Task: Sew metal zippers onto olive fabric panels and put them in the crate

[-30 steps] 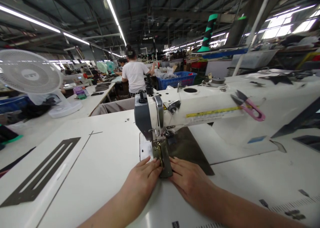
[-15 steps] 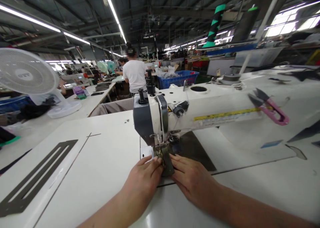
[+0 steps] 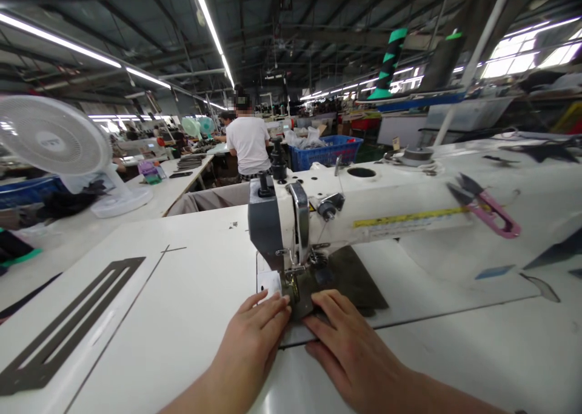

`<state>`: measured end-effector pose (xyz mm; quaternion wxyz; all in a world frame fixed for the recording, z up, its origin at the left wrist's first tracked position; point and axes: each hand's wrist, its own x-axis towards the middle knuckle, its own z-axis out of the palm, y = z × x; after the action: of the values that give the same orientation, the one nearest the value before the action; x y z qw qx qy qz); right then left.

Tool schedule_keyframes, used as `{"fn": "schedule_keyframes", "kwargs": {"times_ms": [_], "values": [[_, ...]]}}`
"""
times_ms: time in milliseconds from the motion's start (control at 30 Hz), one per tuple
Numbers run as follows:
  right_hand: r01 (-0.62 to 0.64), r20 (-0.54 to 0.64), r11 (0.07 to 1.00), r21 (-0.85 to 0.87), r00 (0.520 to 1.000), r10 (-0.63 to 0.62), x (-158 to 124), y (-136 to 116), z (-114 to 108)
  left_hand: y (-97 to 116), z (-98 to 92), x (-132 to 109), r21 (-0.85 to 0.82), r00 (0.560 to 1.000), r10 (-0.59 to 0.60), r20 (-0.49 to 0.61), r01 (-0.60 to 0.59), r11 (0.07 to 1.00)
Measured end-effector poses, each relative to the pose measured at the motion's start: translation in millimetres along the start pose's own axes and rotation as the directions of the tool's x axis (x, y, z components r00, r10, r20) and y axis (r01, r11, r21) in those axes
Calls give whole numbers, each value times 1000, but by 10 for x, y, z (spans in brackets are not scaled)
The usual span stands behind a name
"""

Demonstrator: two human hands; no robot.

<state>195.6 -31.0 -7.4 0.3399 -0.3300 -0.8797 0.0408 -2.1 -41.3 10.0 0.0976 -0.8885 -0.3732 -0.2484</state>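
My left hand [image 3: 254, 335] lies with fingers stretched flat on the sewing machine bed, fingertips against the left edge of a small dark olive piece [image 3: 304, 305] below the presser foot. On the other side, my right hand [image 3: 348, 341] rests with its fingers apart, its fingertips at the right edge of that piece. A larger dark fabric panel [image 3: 359, 274] spreads under the machine arm to the right. The white sewing machine head [image 3: 266, 220] stands just beyond both hands. Its needle area is too small to make out clearly.
A dark slotted template [image 3: 75, 317] lies on the table at left. Pink-handled thread snips [image 3: 493, 214] sit against the machine arm, above a yellow measuring tape [image 3: 409, 217]. A white fan [image 3: 50, 138] stands at far left. A person in a white shirt [image 3: 248, 144] sits ahead, near a blue basket [image 3: 325, 151].
My right hand has shifted slightly toward me and its fingers have spread, thumb lower. The left hand has drawn a little left off the small piece. The camera view has moved slightly.
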Motion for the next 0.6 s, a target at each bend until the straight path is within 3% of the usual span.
{"fn": "schedule_keyframes", "kwargs": {"times_ms": [233, 400, 600], "values": [[-12, 78, 999, 34, 997, 9, 21, 13, -5, -4, 41, 36, -55, 999, 44, -20, -45, 997], [-14, 98, 998, 59, 995, 8, 34, 31, -18, -25, 7, 103, -30, 995, 82, 49, -80, 996], [-16, 106, 998, 53, 994, 10, 106, 97, -15, -122, 99, 122, -41, 996, 88, 1, -88, 995]]}}
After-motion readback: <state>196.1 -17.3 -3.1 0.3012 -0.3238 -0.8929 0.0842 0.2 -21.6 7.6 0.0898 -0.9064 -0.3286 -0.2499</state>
